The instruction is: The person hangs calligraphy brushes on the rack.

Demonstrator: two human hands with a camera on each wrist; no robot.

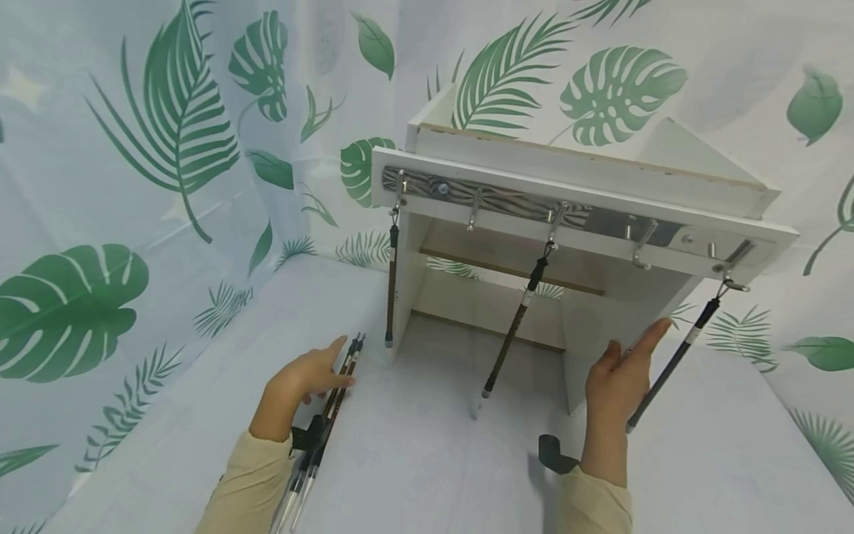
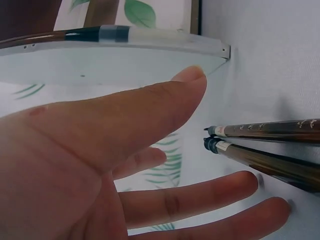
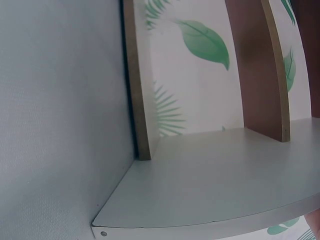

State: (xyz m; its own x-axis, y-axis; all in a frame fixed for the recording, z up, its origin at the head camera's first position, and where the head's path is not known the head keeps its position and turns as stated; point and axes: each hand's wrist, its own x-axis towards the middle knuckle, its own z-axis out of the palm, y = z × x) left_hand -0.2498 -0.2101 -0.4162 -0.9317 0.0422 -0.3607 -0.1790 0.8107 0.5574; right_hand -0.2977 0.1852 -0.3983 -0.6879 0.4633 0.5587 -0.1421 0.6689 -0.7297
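Two slim calligraphy brushes lie side by side on the table at left, their looped ends pointing away. My left hand reaches over them, thumb and fingers spread. In the left wrist view its fingertips stop close beside the looped ends of the brushes, with nothing gripped. My right hand is at the right side panel of a white shelf rack, fingers mostly straight. Only a sliver of that hand shows past the panel edge in the right wrist view. Three brushes hang from hooks on the rack's front rail.
One hanging brush is at the rack's left end, another mid-rail, a third beside my right hand. Between them an unused metal hook sticks out. Brown crossboards span the rack. A leaf-printed curtain surrounds the table.
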